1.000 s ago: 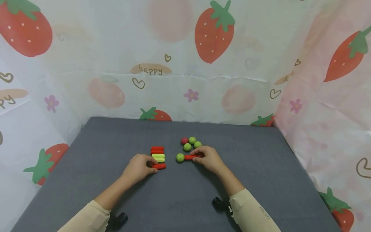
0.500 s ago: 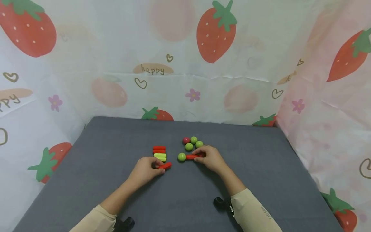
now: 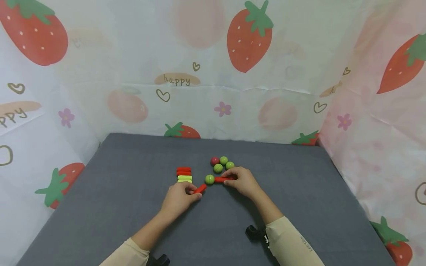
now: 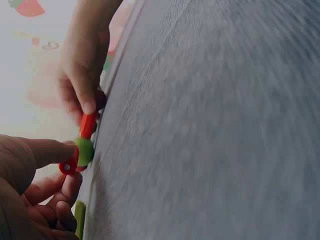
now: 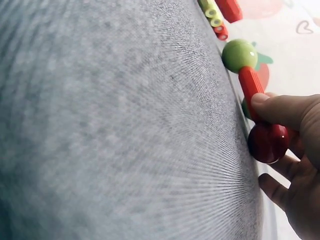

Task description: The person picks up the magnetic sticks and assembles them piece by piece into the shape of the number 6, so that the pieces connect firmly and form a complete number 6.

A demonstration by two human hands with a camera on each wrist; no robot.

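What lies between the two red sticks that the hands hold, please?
In the head view, a green ball lies there, touching the right stick; the right wrist view shows a gap to the left stick.

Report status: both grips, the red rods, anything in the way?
Left grip pinches red rod, tip short of green ball. Right grip holds second red rod between that ball and dark red ball. Nothing visible in the gap.

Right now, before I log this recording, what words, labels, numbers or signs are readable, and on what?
"happy": tan oval on the back curtain.
"ppy", cut off at the picture edge: left curtain.
"h", rest unclear: tan patch by the right corner.
Right sleeve: dark lettering, too small to read.
Faint print, back curtain's upper left: unreadable.
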